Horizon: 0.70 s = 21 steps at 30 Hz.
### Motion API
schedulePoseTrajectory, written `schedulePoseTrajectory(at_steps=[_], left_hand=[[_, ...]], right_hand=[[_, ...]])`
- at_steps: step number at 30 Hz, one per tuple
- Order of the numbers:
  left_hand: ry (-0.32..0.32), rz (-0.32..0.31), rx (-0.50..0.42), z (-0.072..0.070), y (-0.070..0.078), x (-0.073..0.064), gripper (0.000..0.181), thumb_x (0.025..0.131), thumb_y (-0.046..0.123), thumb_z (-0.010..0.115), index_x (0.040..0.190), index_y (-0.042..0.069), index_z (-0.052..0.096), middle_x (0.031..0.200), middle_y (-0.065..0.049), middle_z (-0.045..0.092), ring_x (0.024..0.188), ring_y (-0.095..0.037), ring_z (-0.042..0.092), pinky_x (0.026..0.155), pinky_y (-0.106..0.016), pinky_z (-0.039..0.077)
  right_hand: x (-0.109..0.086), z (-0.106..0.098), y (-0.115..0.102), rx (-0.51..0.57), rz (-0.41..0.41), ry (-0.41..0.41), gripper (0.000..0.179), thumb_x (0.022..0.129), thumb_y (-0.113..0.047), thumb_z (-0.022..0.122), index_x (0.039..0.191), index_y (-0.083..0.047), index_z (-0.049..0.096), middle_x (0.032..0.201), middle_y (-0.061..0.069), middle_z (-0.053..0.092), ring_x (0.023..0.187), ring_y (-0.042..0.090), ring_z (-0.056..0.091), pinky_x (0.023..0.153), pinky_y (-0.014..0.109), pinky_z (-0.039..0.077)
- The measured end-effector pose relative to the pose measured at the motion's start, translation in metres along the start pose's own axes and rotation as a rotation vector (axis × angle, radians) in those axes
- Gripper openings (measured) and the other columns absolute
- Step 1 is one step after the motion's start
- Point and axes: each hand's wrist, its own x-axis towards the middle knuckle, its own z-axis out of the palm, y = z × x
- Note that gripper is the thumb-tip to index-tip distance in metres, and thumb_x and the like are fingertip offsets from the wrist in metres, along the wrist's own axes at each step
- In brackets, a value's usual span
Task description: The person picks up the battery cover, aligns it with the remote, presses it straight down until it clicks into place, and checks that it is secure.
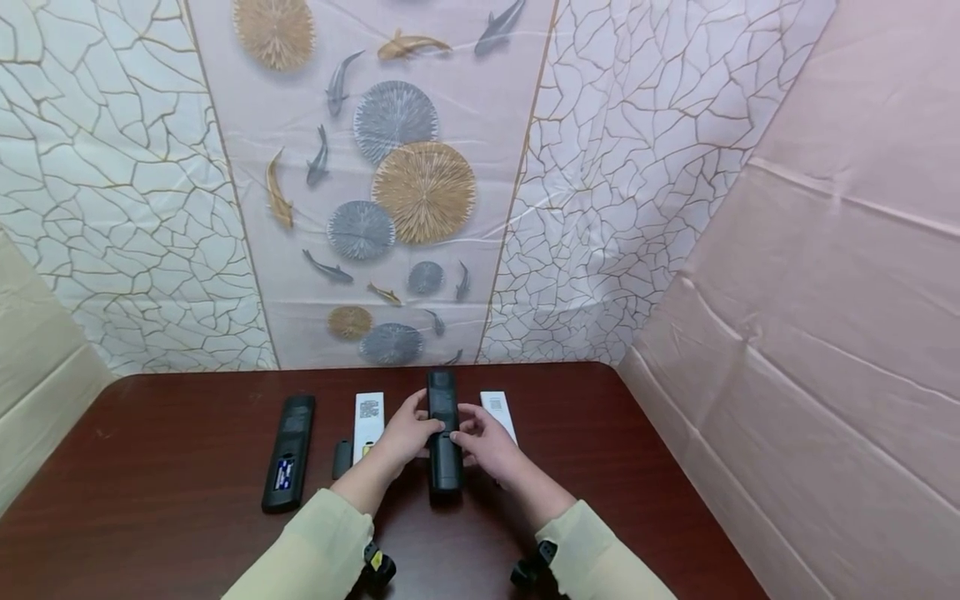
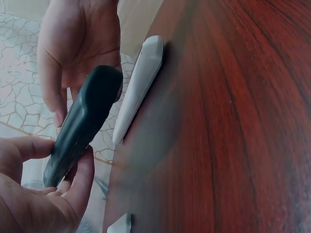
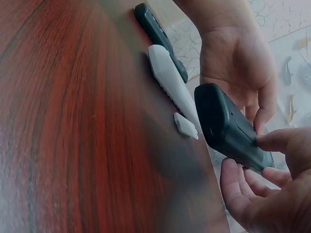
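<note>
Held remote: a black remote [image 1: 446, 450], looks like back side up, lifted over the bench [image 1: 187, 458] a bit right of its middle and toward the far edge.
Long axis: pretty much runs from the bench's near edge to its far edge, with a hand on each long side.
Left hand [image 1: 408, 432]: gripping the remote's left side, thumb on the upper face.
Right hand [image 1: 487, 442]: gripping the right side, thumb by the seam around mid-length, a touch closer to the near end than the left thumb. Both are touching, so neither hand's really nearer.
White pair: one white remote [image 1: 368, 412] just beyond the left hand, and another white stick-shaped one [image 1: 495, 407] partly behind the right hand, both toward the far edge.
Loose bits: small black cover [image 1: 342, 458] just beside the left white remote, plus a little white piece [image 3: 185, 126] that shows in the right wrist view.
Far left: second black remote [image 1: 295, 437] toward the bench's left edge, blue batteries [image 1: 283, 473] showing.
</note>
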Motion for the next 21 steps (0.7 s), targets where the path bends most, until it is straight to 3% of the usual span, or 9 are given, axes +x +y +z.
schedulePoseTrajectory(at_steps=[10, 18, 21], left_hand=[[0.060, -0.023, 0.028, 0.015, -0.006, 0.015, 0.075, 0.095, 0.010, 0.062, 0.158, 0.012, 0.022, 0.131, -0.024, 0.054, 0.104, -0.035, 0.065, 0.068, -0.044, 0.058], [0.060, -0.046, 0.074, 0.025, -0.013, 0.023, 0.075, 0.095, 0.007, 0.063, 0.157, 0.008, 0.020, 0.131, -0.027, 0.053, 0.105, -0.038, 0.064, 0.068, -0.045, 0.059], [0.053, -0.057, 0.095, 0.028, -0.016, 0.027, 0.076, 0.095, 0.007, 0.063, 0.157, 0.005, 0.018, 0.136, -0.030, 0.049, 0.108, -0.040, 0.063, 0.068, -0.045, 0.058]], right_hand=[[-0.007, -0.014, 0.005, 0.013, -0.018, 0.036, 0.050, 0.098, -0.009, 0.059, 0.145, 0.000, 0.043, 0.109, 0.015, 0.056, 0.085, 0.025, 0.065, 0.074, 0.050, 0.058], [-0.012, -0.027, 0.008, -0.029, -0.011, 0.067, 0.048, 0.100, -0.013, 0.059, 0.145, -0.004, 0.046, 0.111, 0.014, 0.059, 0.091, 0.034, 0.064, 0.069, 0.040, 0.059], [-0.017, -0.032, 0.005, -0.029, -0.010, 0.075, 0.048, 0.099, -0.012, 0.059, 0.145, -0.003, 0.046, 0.110, 0.016, 0.059, 0.091, 0.037, 0.063, 0.071, 0.044, 0.058]])
